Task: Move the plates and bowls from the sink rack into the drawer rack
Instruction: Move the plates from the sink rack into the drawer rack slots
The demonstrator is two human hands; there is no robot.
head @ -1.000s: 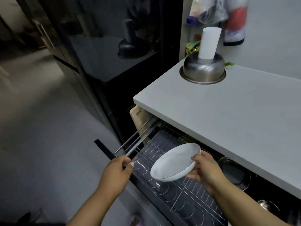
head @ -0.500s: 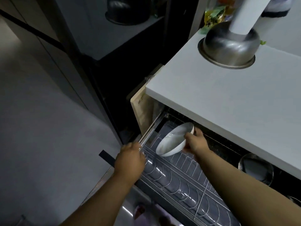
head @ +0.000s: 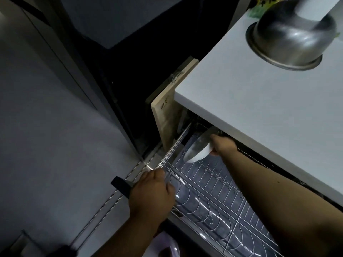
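A white plate [head: 197,148] is tilted on edge at the far left end of the wire drawer rack [head: 222,197], under the counter's overhang. My right hand [head: 221,145] grips the plate's right rim, thumb on top. My left hand [head: 152,193] grips the front rail of the pulled-out drawer at its left corner. The rack's wire slots in front of the plate hold nothing. Whether the plate's lower edge touches the wires I cannot tell.
A grey countertop [head: 259,108] overhangs the drawer's back half. An upturned steel bowl [head: 289,38] sits on it at top right. A wooden board [head: 167,115] stands against the cabinet's left side. Grey floor [head: 55,127] lies to the left.
My right hand has carried the plate deeper into the drawer, toward its far left end under the counter, and tilted it more upright. My left hand stays on the drawer's front rail.
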